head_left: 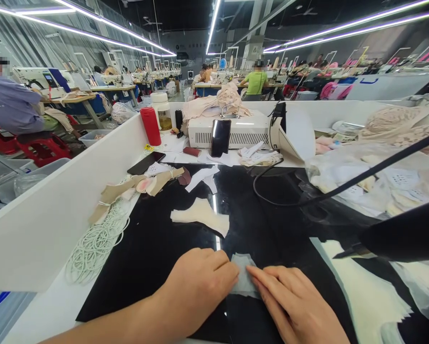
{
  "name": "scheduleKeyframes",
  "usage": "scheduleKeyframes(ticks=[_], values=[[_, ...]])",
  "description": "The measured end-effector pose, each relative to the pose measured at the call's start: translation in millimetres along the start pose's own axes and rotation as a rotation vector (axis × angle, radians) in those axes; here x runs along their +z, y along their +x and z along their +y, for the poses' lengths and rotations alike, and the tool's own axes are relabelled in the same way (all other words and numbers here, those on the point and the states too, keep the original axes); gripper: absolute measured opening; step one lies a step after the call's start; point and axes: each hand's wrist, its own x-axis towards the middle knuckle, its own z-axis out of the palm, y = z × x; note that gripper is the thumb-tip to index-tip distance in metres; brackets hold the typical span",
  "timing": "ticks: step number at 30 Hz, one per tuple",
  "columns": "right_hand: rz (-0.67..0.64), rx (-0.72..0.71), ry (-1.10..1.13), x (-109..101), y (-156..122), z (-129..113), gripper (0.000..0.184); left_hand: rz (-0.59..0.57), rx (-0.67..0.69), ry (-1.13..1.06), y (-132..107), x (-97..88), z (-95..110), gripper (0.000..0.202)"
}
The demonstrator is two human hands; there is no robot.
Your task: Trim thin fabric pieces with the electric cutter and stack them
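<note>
A small, pale, translucent fabric piece (243,262) lies on the black work surface (153,267) between my hands. My left hand (200,289) is closed at its left edge, the fingers curled and the fingertips partly hidden. At the right edge, my right hand (296,301) has thumb and fingers pressed together on the same piece. Beyond them a cream, curved fabric panel (202,217) rests flat. Farther back is a white cut piece (204,179). To the right of my right hand lie stacked cream panels (361,282) with pale layers beneath.
A dark tapered arm (404,234) reaches in from the right above the panels. Looped pale cord (97,243) lies along the left. At the back stand a phone (220,137), a white vented box (250,131) and a red bottle (150,126). A plastic bag (372,181) sits right.
</note>
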Motion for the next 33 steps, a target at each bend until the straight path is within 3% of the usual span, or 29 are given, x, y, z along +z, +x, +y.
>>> scheduleKeyframes(ticks=[7,15,27,33], values=[[0.024,-0.074,-0.067,2,3,-3,0.039,0.013,-0.027,-0.030,-1,-0.2,2,0.020],[-0.115,-0.041,-0.021,5,-10,5,0.032,0.009,-0.063,-0.077,0,-4.9,2,0.019],[-0.137,0.013,0.018,8,-11,2,0.030,-0.008,-0.091,-0.078,0,-5.1,3,0.017],[-0.144,0.016,0.011,8,-11,1,0.028,0.037,0.032,0.067,2,-8.0,3,0.014]])
